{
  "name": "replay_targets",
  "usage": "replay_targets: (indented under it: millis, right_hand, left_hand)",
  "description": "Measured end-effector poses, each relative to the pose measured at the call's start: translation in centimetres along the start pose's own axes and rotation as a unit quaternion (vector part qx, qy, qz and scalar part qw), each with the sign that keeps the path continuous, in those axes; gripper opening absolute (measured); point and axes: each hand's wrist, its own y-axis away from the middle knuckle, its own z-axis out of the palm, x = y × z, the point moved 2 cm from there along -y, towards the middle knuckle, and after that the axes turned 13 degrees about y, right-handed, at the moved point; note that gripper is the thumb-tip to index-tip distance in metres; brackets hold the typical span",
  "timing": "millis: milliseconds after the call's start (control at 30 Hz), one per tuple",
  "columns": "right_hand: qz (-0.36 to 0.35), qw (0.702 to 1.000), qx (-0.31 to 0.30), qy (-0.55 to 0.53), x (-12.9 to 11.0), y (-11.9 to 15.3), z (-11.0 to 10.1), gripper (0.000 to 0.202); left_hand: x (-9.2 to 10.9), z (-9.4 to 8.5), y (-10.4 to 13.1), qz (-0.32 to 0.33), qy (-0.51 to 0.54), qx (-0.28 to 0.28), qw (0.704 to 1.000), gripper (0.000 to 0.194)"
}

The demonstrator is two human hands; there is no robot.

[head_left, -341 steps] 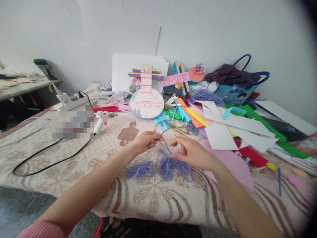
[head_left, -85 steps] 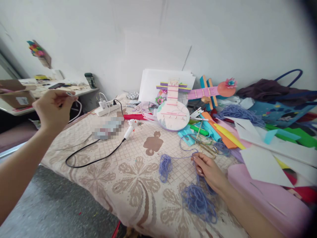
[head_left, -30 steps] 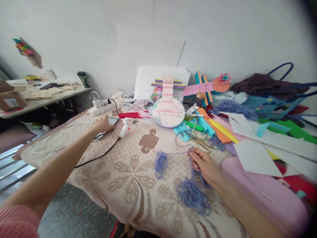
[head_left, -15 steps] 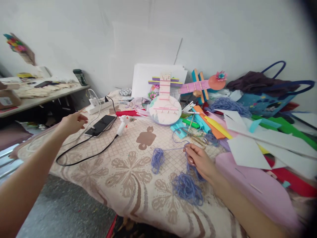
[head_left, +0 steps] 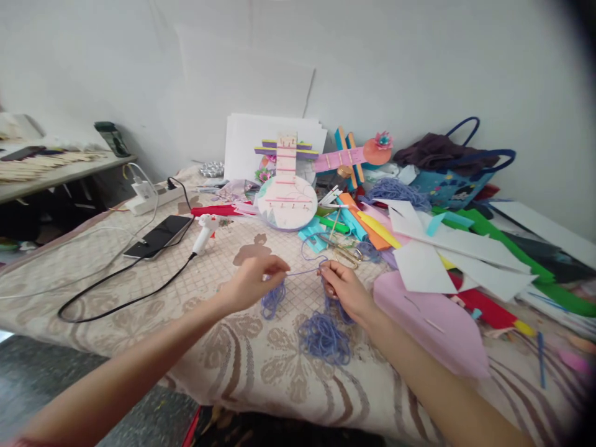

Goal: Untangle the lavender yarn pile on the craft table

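My left hand point(head_left: 261, 278) pinches a strand of purple yarn over the middle of the cloth-covered table. A short distance to the right, my right hand point(head_left: 342, 282) holds the same strand, which runs between both hands. Below my left hand lies a small purple yarn bundle point(head_left: 274, 300), partly hidden by it. More yarn hangs beneath my right hand, beside a loose yarn pile point(head_left: 325, 338) nearer the table's front edge. Behind the hands stands a round pink and white craft instrument point(head_left: 287, 205) with a neck.
On the left are a phone point(head_left: 159, 236), a white glue gun point(head_left: 205, 234) with its black cable, and a power strip point(head_left: 153, 200). Paper scraps point(head_left: 423, 267), scissors point(head_left: 342, 251), a pink sheet point(head_left: 433, 323) and a blue bag point(head_left: 454, 186) lie to the right.
My left hand has come from beside the phone to the yarn and taken hold of the strand. My right hand still holds it. The view has shifted to the right.
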Motion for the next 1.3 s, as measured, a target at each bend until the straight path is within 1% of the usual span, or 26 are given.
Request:
replay_targets:
  millis: [67, 133, 200, 300, 433, 500, 633, 733, 800, 867, 933, 1000, 1133, 1300]
  right_hand:
    - [-0.009, 1.0, 0.003, 0.019, 0.0, 0.0, -0.1, 0.03]
    - [-0.028, 0.998, 0.012, 0.048, -0.1, 0.0, -0.3, 0.03]
    - [-0.052, 0.995, 0.025, 0.081, -0.1, 0.0, -0.5, 0.029]
    - [-0.079, 0.988, 0.041, 0.124, -0.2, 0.0, -0.8, 0.028]
    - [-0.091, 0.983, 0.038, 0.153, -0.6, 0.2, -0.9, 0.024]
    - [-0.097, 0.983, 0.026, 0.155, -0.7, 0.2, -0.9, 0.022]
    - [-0.101, 0.982, 0.018, 0.156, -0.5, 0.2, -0.8, 0.02]
    - [-0.1, 0.981, 0.032, 0.163, -0.3, 0.1, -0.8, 0.02]
    - [-0.101, 0.98, 0.043, 0.167, -0.2, 0.0, -0.8, 0.02]
    - [-0.101, 0.978, 0.053, 0.172, -0.1, 0.0, -0.8, 0.019]
    - [-0.101, 0.976, 0.057, 0.183, -0.1, 0.0, -0.8, 0.018]
    - [-0.102, 0.973, 0.058, 0.199, -0.1, 0.0, -0.9, 0.017]
    - [-0.1, 0.966, 0.056, 0.232, -0.2, 0.0, -0.9, 0.016]
    - [-0.104, 0.963, 0.05, 0.245, -0.3, 0.0, -1.0, 0.016]
  left_hand:
    - [-0.3, 2.9, -2.0, 0.019, 0.021, 0.011, 1.0, 0.018]
    - [-0.8, 4.8, -3.8, 0.013, 0.056, 0.009, 0.998, 0.016]
    - [-1.3, 5.9, -5.0, -0.017, 0.092, 0.0, 0.996, 0.015]
    - [-1.8, 6.9, -5.9, -0.054, 0.137, -0.01, 0.989, 0.016]
    - [-1.9, 7.1, -6.1, -0.059, 0.18, 0.004, 0.982, 0.015]
    - [-2.0, 7.1, -6.1, -0.082, 0.214, 0.007, 0.973, 0.017]
    - [-2.3, 7.0, -6.1, -0.148, 0.306, -0.015, 0.941, 0.021]
    - [-2.3, 6.8, -5.9, -0.161, 0.33, -0.034, 0.93, 0.025]
    - [-2.3, 6.6, -5.7, -0.152, 0.318, -0.045, 0.935, 0.026]
    - [-2.1, 6.4, -5.5, -0.134, 0.284, -0.048, 0.948, 0.021]
    - [-2.1, 6.2, -5.3, -0.112, 0.246, -0.038, 0.962, 0.014]
    - [-2.1, 6.1, -5.2, -0.098, 0.221, -0.021, 0.97, 0.009]
    - [-2.4, 6.0, -5.2, -0.092, 0.203, -0.003, 0.975, 0.007]
    - [-2.5, 6.0, -5.2, -0.068, 0.215, -0.017, 0.974, 0.009]
